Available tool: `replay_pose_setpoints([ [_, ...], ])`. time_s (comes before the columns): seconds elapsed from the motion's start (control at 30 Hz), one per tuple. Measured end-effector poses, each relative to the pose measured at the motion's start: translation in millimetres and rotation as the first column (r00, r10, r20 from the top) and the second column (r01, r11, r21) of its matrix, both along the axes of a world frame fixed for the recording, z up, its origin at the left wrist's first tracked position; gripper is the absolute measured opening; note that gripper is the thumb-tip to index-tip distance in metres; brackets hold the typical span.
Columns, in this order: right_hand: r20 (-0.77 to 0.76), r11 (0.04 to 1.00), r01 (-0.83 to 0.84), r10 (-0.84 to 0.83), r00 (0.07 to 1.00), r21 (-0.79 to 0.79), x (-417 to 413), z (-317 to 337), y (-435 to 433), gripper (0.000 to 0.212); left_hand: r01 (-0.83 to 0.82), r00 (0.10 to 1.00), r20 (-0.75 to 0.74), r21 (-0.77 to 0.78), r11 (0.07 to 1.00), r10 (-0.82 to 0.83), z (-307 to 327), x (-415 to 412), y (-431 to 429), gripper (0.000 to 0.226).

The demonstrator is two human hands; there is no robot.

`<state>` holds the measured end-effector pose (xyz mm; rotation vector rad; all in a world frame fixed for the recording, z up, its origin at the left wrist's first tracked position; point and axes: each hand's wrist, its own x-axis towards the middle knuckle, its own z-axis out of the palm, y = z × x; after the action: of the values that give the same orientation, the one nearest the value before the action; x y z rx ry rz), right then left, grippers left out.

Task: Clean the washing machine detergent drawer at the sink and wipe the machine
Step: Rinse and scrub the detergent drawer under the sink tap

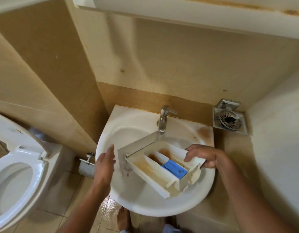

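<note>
Drawer: I see the white detergent drawer [159,167] lying over the basin of the sink [128,204], open side up, its front panel toward my left and its far corner under the tap [164,118].
Drawer contents: I count long compartments with brown stains on their floors, and a blue insert [174,168] sits in the one near my right side.
Water: a thin stream appears to run from the tap spout down to the drawer's far edge.
Right hand: my right hand [207,156] grips the drawer's right end wall, thumb on the inner face and fingers curled around the outside, closed on the plastic.
Left hand: my left hand [105,161] is flat and open, fingers straight and together, just beside the drawer's front panel; I cannot tell if it touches the panel, and it holds nothing.
Sink: white, round-fronted, with a rusty stain on its back right corner.
Left of sink: a toilet [15,169] with the seat down and lid up, and a metal paper holder [86,163] on the wall between toilet and sink.
Right of sink: a square metal strainer fitting [229,121] near the sink's back corner.
Below: a bare foot [123,219] on wet beige tiles beneath the sink's front rim.
</note>
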<state>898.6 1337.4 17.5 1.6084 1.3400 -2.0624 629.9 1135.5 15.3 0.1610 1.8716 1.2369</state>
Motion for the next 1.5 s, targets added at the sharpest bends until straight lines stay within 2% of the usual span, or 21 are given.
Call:
replay_pose_setpoints([
  [0.07,0.029,0.997,-0.080,0.080,0.996,0.000,-4.6,2.6,17.7,0.044,0.058,0.998,0.019,0.032,0.998,-0.059,-3.3,-12.3,5.8,0.064],
  [0.1,0.047,0.993,-0.122,0.122,0.991,-0.001,-9.4,4.9,24.5,0.040,0.097,0.991,0.086,0.055,0.994,-0.102,-3.3,-16.9,8.8,0.065],
  [0.17,0.049,0.981,-0.192,0.192,0.980,-0.008,-22.2,6.7,37.1,0.017,0.195,0.941,0.264,0.086,0.977,-0.211,3.0,-20.7,14.2,0.069],
  [0.23,0.037,0.967,-0.255,0.256,0.966,-0.024,-35.7,4.8,47.5,0.015,0.291,0.855,0.411,0.128,0.948,-0.318,9.1,-16.8,19.3,0.067],
  [0.3,0.029,0.955,-0.296,0.297,0.955,-0.035,-45.9,-4.0,57.8,0.016,0.304,0.814,0.476,0.139,0.942,-0.333,11.8,-11.5,23.2,0.056],
  [0.4,0.052,0.944,-0.331,0.330,0.943,0.015,-55.1,-18.4,68.7,0.019,0.292,0.842,0.450,0.081,0.953,-0.297,11.5,0.7,28.8,0.040],
  [0.5,0.120,0.931,-0.318,0.300,0.946,0.181,-63.0,-29.8,72.0,0.030,0.288,0.891,0.356,0.039,0.957,-0.283,15.5,16.8,33.2,0.019],
  [0.57,0.135,0.903,-0.309,0.281,0.950,0.299,-66.2,-37.1,69.0,0.024,0.277,0.905,0.326,0.032,0.960,-0.272,16.1,25.1,34.4,0.017],
  [0.67,0.100,0.827,-0.155,0.120,0.988,0.540,-57.9,-45.0,56.6,0.036,0.266,0.923,0.283,0.025,0.964,-0.262,12.5,31.8,32.5,0.021],
  [0.7,0.071,0.791,-0.048,0.006,0.997,0.610,-52.8,-44.8,48.6,0.042,0.258,0.929,0.269,0.024,0.966,-0.255,11.7,33.2,32.9,0.029],
  [0.77,0.016,0.701,0.150,-0.224,0.975,0.697,-43.1,-43.1,30.2,0.050,0.262,0.926,0.272,0.034,0.965,-0.261,8.9,36.1,33.3,0.060],
  [0.83,0.002,0.600,0.240,-0.373,0.928,0.763,-33.7,-46.1,13.5,0.055,0.286,0.907,0.314,0.035,0.958,-0.282,3.4,39.7,33.5,0.079],
  [0.9,0.006,0.532,0.259,-0.446,0.895,0.806,-27.3,-49.7,3.0,0.057,0.302,0.900,0.324,0.022,0.953,-0.292,7.3,45.1,35.6,0.065],
  [0.93,0.043,0.552,0.240,-0.450,0.892,0.799,-25.8,-52.6,0.7,0.057,0.302,0.902,0.319,0.010,0.953,-0.289,10.7,47.6,36.2,0.049],
  [1.0,0.183,0.687,0.123,-0.355,0.917,0.716,-25.4,-53.2,1.0,0.053,0.287,0.904,0.341,-0.038,0.957,-0.257,13.2,48.7,37.0,0.029],
  [1.07,0.270,0.816,-0.007,-0.183,0.945,0.578,-24.1,-53.7,7.3,0.054,0.255,0.892,0.403,-0.079,0.964,-0.203,14.6,44.7,35.9,0.026],
  [1.13,0.234,0.884,-0.016,-0.106,0.966,0.467,-22.7,-53.6,15.6,0.058,0.222,0.880,0.447,-0.083,0.972,-0.163,19.5,39.6,35.1,0.025],
  [1.23,0.246,0.893,-0.048,-0.071,0.967,0.447,-14.8,-42.5,24.3,0.043,0.212,0.855,0.497,-0.083,0.974,-0.144,26.2,34.7,38.8,0.019],
  [1.3,0.292,0.882,-0.083,-0.064,0.954,0.464,-4.5,-33.3,29.0,0.042,0.263,0.807,0.561,-0.059,0.963,-0.186,30.2,34.5,44.5,0.021],
  [1.43,0.229,0.871,0.023,-0.154,0.961,0.491,8.4,-28.5,36.2,0.048,0.293,0.766,0.604,-0.027,0.956,-0.218,31.3,40.7,57.0,0.033],
  [1.5,0.198,0.868,0.067,-0.187,0.962,0.493,4.4,-27.7,33.7,0.040,0.276,0.781,0.591,-0.034,0.960,-0.204,29.5,43.1,57.3,0.039],
])
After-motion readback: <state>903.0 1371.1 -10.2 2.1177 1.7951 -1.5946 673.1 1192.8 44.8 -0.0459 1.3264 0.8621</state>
